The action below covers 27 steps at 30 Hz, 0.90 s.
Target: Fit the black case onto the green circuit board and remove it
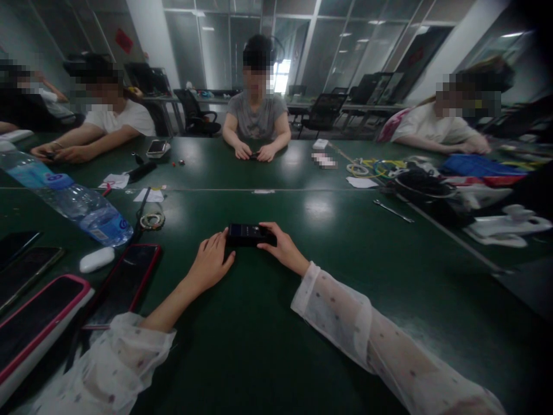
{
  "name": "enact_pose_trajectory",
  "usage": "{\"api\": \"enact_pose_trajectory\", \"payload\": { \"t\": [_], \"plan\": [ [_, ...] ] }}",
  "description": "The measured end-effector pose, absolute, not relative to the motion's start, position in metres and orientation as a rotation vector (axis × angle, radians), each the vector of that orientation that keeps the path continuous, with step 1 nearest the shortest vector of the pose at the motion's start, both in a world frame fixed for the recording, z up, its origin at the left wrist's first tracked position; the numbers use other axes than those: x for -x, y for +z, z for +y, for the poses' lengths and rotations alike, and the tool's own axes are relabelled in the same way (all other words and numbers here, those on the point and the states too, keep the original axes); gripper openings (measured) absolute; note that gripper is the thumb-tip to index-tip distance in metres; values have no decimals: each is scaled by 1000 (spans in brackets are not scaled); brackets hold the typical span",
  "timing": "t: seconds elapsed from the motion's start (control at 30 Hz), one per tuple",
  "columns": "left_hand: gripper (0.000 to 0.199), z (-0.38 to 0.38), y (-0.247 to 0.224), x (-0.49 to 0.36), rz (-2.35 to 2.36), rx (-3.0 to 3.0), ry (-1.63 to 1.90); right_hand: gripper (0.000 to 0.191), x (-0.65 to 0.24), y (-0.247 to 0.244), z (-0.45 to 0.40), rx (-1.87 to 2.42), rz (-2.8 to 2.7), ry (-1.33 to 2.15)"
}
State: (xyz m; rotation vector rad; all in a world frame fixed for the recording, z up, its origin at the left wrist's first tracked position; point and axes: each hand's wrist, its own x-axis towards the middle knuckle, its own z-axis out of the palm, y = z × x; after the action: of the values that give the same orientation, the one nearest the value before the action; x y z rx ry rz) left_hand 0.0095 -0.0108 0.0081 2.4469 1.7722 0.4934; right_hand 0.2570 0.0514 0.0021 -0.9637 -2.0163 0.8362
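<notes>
A small black device with a lit screen [244, 231] rests on the green table [259, 323] in front of me. My right hand [283, 246] pinches its right end between thumb and fingers. At the opposite end, my left hand [210, 259] lies palm down, its fingers stretched out and its thumb apart. The left fingertips meet or nearly meet the device's edge. What kind of device it is I cannot make out.
To the left lie a red-edged phone [125, 282], a pink-rimmed phone [38, 328], a white earbud case [97, 260] and a large water bottle [86, 207]. A wrench [393, 211] and tangled cables [371, 168] lie to the right. Several people sit across the table.
</notes>
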Motion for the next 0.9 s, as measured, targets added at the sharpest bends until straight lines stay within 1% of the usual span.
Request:
{"api": "enact_pose_trajectory", "payload": {
  "t": [0.37, 0.63, 0.8, 0.9],
  "plan": [
    [71, -10, 5, -6, 1773, -2410, 509, 61, -258, -4, 56, 999, -1943, 901],
    [68, -9, 5, -5, 1750, -2379, 558, 58, -258, -5, 58, 1020, -1923, 909],
    [61, -7, 3, -1, 1758, -2293, 624, 58, -258, -10, 60, 1032, -1930, 905],
    [59, -6, 0, 0, 1757, -2321, 583, 57, -257, -10, 60, 1035, -1925, 901]
  ]
}}
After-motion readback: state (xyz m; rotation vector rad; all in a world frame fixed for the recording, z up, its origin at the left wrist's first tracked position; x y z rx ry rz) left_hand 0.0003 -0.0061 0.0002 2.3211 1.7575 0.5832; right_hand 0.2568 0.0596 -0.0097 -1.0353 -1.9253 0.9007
